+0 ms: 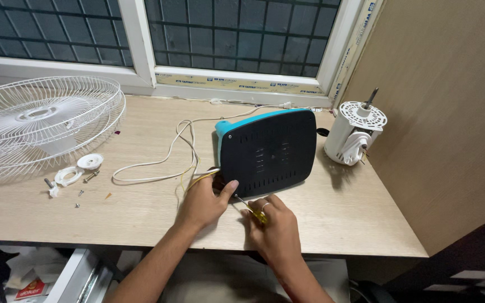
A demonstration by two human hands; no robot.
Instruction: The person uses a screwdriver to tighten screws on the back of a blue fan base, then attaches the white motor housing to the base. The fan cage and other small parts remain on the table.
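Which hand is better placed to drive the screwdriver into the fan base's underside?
Right hand: it holds the yellow-handled screwdriver, tip toward the fan base. The left hand braces the base's corner.

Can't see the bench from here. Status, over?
Left hand steadies the fan base. Right hand has a grip on a yellow screwdriver at its lower corner. White cord lies alongside.

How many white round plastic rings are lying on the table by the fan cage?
2. One white disc lies just right of the fan cage; one open ring lies beside it, lower left. More may hide under the cage.
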